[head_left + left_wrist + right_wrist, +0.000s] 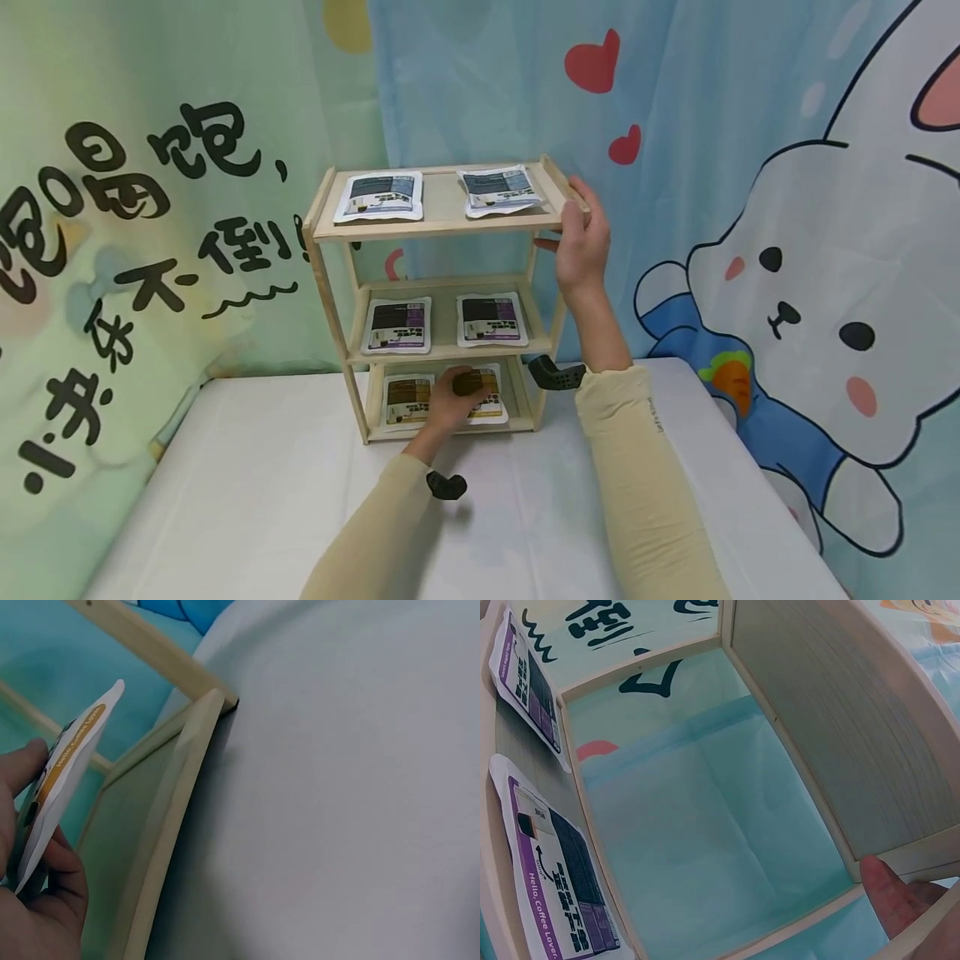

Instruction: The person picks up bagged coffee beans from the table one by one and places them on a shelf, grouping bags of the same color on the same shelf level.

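My left hand (pixel 452 403) is at the bottom tier of a small wooden shelf rack (pixel 438 353). Between its thumb and fingers it pinches a flat white coffee pouch with an orange label (pixel 69 772), which stands tilted above the bottom board in the left wrist view. Left of that hand lies another orange-labelled pouch (pixel 408 402), partly covered by the fingers. My right hand (pixel 585 250) grips the right end of the rack's top tier, and a fingertip (pixel 877 881) shows against the frame in the right wrist view.
Two blue-labelled pouches (pixel 379 196) lie on the top tier. On the middle tier are two purple-labelled pouches (pixel 397 325). The rack stands on a white-covered table (pixel 262 467), close in front of a printed curtain (pixel 480 92).
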